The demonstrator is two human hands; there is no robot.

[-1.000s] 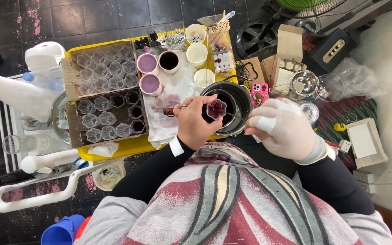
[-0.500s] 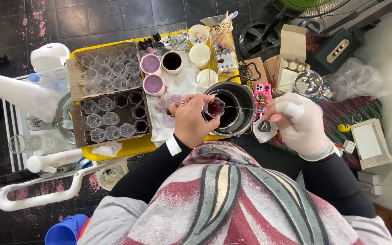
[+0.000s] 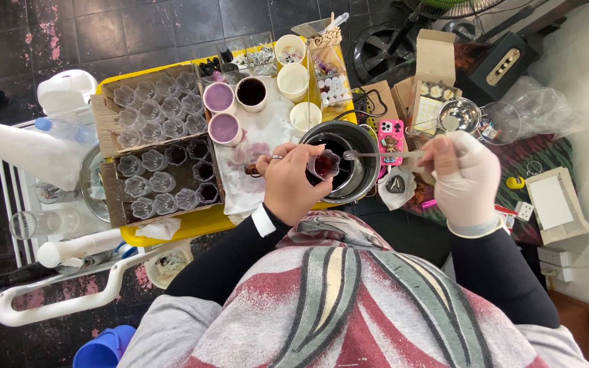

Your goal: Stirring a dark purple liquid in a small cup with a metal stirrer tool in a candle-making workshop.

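Observation:
My left hand (image 3: 288, 182) holds a small clear scalloped cup (image 3: 325, 163) with dark red liquid in it, just above the rim of a round metal pot (image 3: 366, 178). My right hand (image 3: 463, 176), in a white glove, grips a long metal spoon (image 3: 383, 155) by its handle. The spoon's bowl reaches left over the pot, close beside the cup. On the yellow tray (image 3: 192, 223) to the left, cardboard trays hold rows of the same small cups (image 3: 161, 123), some filled dark.
Purple-filled and dark-filled cups (image 3: 234, 105) and white cups (image 3: 293, 65) stand on a stained cloth behind the pot. A paper towel roll (image 3: 25, 151) lies at the left. A pink phone (image 3: 390, 136), cardboard boxes and a metal strainer (image 3: 461, 116) crowd the right.
My right hand has moved out to the right and drawn the spoon level over the pot. My left hand keeps the small cup at the pot's rim.

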